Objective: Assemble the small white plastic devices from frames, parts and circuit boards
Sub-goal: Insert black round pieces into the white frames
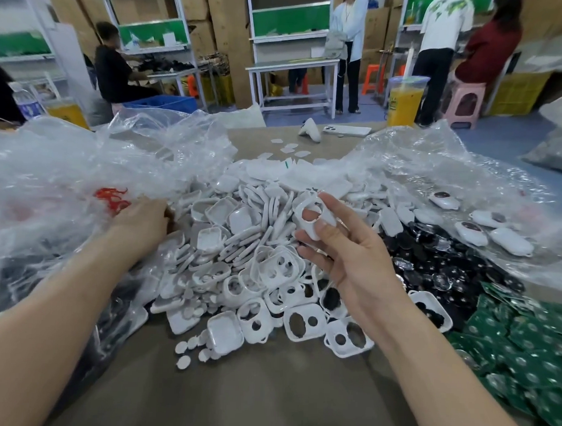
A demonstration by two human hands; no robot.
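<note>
The fingers (335,208) and thumb of the right hand (351,266) pinch a white plastic frame with round cut-outs (300,207), raised above the heap of loose white plastic shells (240,243) on the brown surface (267,397). This looks like the picking step: a frame chosen, nothing fitted yet. Next it needs a part seated in it, then a green circuit board (523,348) from the right. The left hand (142,220) reaches palm-down into the heap's left edge. Its fingers are hidden there, so whether they grip anything cannot be told.
</note>
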